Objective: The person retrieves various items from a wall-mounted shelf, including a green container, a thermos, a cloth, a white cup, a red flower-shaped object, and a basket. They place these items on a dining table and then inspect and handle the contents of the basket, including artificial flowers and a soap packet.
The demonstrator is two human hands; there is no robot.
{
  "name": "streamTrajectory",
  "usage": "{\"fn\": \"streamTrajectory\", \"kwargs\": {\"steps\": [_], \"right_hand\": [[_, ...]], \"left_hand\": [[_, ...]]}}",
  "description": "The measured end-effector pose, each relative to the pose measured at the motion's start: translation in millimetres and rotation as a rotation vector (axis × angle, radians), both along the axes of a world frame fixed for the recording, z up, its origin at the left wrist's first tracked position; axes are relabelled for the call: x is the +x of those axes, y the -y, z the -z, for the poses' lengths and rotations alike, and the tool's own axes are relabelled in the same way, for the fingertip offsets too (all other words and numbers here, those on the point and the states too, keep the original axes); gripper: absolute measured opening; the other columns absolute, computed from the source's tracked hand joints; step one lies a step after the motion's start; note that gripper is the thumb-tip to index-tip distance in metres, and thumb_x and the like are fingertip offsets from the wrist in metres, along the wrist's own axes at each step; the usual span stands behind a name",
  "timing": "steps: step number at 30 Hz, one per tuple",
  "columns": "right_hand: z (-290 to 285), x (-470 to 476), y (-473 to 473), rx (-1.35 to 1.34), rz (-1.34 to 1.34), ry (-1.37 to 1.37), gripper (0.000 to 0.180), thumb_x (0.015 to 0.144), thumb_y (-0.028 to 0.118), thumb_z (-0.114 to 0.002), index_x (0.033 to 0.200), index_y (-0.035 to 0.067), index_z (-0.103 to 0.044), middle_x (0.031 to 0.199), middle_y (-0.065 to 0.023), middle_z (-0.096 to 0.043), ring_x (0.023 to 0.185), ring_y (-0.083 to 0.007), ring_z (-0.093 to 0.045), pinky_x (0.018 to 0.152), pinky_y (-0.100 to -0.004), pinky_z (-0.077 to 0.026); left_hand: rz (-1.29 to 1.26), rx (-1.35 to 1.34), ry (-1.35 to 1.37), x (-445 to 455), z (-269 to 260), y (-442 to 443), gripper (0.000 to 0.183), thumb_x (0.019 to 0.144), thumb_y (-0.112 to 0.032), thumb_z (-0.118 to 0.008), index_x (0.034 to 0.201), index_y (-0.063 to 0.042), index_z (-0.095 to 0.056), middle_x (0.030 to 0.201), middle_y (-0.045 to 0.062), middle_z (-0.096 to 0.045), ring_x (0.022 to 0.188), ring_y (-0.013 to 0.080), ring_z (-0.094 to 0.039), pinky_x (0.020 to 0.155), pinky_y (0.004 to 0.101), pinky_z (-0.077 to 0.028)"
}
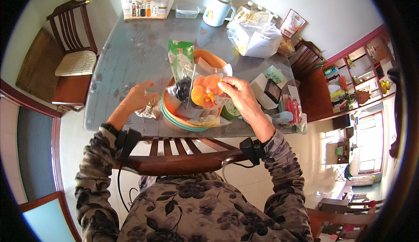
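My right hand point(244, 96) pinches the right edge of a clear plastic packet with an orange orchid flower point(207, 92) showing on or in it. The packet is raised over an orange oval basket point(209, 56). A teal rim point(165, 113) shows beneath the basket. To the basket's left, my left hand point(138, 94) has its fingers apart and appears to hold nothing. Below its fingers lies a crumpled beige wrapper point(150, 109). A green and clear bag point(181, 57) with dark contents leans in the basket. The packet and my right hand hide part of the basket's inside.
A wooden chair back point(186, 163) stands between me and the table point(131, 52). At the back are a shopping bag point(148, 1), a plastic container point(187, 11), a light-blue thermos jug point(216, 11) and a filled plastic bag point(257, 39). A tissue box point(274, 74) sits to the right.
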State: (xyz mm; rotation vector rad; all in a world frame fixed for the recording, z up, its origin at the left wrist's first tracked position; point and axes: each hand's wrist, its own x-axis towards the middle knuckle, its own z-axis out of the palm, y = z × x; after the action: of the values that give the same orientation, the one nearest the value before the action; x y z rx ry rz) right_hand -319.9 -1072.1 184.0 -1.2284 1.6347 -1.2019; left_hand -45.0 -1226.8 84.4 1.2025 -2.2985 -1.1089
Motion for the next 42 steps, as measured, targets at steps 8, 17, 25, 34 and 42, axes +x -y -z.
{"fn": "streamTrajectory", "kwargs": {"steps": [8,17,25,34,42], "right_hand": [[-6.5,0.5,5.5,-0.108,0.141,0.334,0.024,0.088,0.018,-0.057,0.103,-0.001,-0.060,0.090,-0.0040,-0.063,0.079,-0.0085,-0.059,0.067,-0.0218,-0.048],[2.8,13.0,1.0,-0.230,-0.055,0.943,0.018,0.092,0.015,-0.051,0.101,0.002,-0.058,0.089,-0.0018,-0.061,0.076,-0.0096,-0.058,0.070,-0.0247,-0.047],[19.1,26.3,-2.3,-0.256,-0.229,1.351,0.029,0.087,0.025,-0.055,0.110,0.006,-0.052,0.084,-0.0072,-0.057,0.075,-0.0190,-0.054,0.069,-0.0328,-0.046],[32.9,28.6,1.0,-0.231,-0.479,1.803,0.022,0.097,0.023,-0.036,0.080,0.009,-0.040,0.054,0.0017,-0.041,0.043,-0.0060,-0.037,0.040,-0.0190,-0.029],[33.1,28.9,-0.7,-0.160,-0.623,1.899,0.020,0.095,0.021,-0.039,0.079,0.008,-0.042,0.051,0.0015,-0.037,0.042,-0.0074,-0.036,0.038,-0.0215,-0.031]], "left_hand": [[-0.013,0.313,-0.627,-55.9,-65.7,-47.1,0.040,0.086,-0.018,-0.060,0.119,-0.001,-0.046,0.115,0.016,-0.053,0.107,0.0221,-0.053,0.089,0.0336,-0.044],[0.063,0.879,-0.862,-75.6,-89.7,-65.1,0.075,0.081,-0.016,-0.067,0.138,-0.004,-0.019,0.124,0.021,-0.044,0.111,0.0251,-0.049,0.092,0.0371,-0.043],[0.016,1.030,-0.974,-74.1,-92.4,-70.2,0.042,0.074,0.001,-0.069,0.112,0.006,-0.049,0.099,0.010,-0.060,0.090,0.0172,-0.059,0.083,0.0327,-0.050],[-0.082,0.905,-1.015,-69.5,-86.0,-61.0,0.040,0.076,0.004,-0.064,0.112,0.001,-0.049,0.098,0.006,-0.061,0.088,0.0134,-0.058,0.080,0.0277,-0.048],[-0.048,0.841,-0.995,-73.3,-81.4,-61.9,0.041,0.076,0.003,-0.063,0.114,0.003,-0.047,0.100,0.008,-0.061,0.089,0.0153,-0.059,0.082,0.0303,-0.049]]}}
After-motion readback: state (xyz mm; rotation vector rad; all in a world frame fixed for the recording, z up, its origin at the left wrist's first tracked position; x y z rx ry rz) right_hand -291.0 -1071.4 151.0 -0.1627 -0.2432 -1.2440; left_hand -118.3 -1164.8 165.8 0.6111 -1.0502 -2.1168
